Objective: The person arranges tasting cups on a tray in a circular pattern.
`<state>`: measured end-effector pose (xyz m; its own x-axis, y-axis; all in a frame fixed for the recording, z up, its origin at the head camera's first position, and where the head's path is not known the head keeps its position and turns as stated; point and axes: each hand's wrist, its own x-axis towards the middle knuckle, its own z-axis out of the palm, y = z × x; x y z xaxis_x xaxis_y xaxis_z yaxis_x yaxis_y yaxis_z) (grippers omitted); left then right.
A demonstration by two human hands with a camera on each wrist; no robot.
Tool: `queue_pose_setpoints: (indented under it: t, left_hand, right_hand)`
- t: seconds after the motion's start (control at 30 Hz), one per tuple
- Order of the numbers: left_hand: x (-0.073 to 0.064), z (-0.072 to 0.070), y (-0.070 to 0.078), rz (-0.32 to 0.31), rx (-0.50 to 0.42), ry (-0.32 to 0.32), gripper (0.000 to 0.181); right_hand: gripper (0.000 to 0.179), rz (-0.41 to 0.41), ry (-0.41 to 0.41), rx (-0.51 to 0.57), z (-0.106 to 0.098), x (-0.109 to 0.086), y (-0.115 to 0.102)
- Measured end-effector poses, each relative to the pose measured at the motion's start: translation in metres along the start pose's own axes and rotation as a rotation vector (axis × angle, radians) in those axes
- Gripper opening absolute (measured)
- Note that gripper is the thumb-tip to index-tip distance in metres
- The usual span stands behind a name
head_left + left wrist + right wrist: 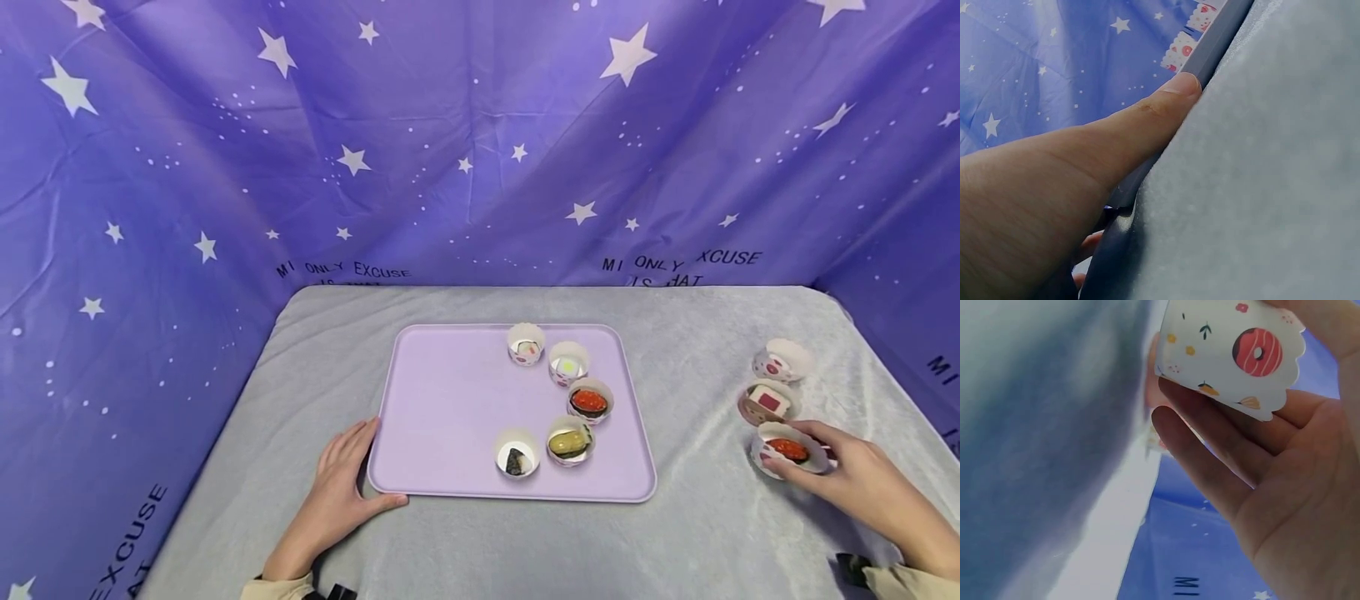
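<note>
Beyond both grips a purple star-printed curtain (420, 125) is hung. Beneath them a table (450, 550) is covered in grey cloth. Well left of the right grip, a lilac tray (442, 392) is touched at its near left corner by the left hand (341, 483), its thumb and fingers fairly straight. By the right hand (855, 467) a paper cup (1222, 362) is held between thumb and fingers; whether it is lifted cannot be told. Just beyond that grip, two more cups (798, 362) are lined up. Inside the held cup, a red-topped sushi piece (787, 450) is seen.
</note>
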<state>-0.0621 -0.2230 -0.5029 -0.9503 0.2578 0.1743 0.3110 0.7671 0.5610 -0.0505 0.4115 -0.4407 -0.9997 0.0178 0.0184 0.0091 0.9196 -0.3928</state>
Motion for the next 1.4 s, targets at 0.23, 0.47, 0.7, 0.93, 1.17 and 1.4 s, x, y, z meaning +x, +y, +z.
queue_pose_setpoints:
  t: [0.23,0.47,0.7,0.93,1.17,1.4]
  left_hand:
    - [-0.001,0.000,0.000,0.005,-0.004,0.002,0.116]
    - [-0.001,0.001,0.000,0.013,-0.008,0.006,0.116]
    - [-0.002,0.001,0.000,0.023,-0.003,0.031,0.115]
    - [-0.002,0.001,-0.001,0.020,-0.002,0.031,0.116]
    - [-0.002,0.002,-0.001,0.017,-0.005,0.015,0.116]
    - [-0.001,0.000,0.000,0.013,0.000,0.030,0.114]
  right_hand:
    - [0.058,-0.087,0.078,0.032,-0.005,0.000,-0.017]
    - [0.052,-0.167,0.120,0.070,-0.007,0.004,-0.040]
    - [0.043,-0.304,0.156,0.067,-0.003,0.012,-0.063]
    - [0.045,-0.392,0.153,0.048,-0.001,0.018,-0.091]
    - [0.044,-0.411,0.079,0.047,-0.004,0.019,-0.122]
    - [0.047,-0.464,0.065,0.008,-0.002,0.028,-0.153]
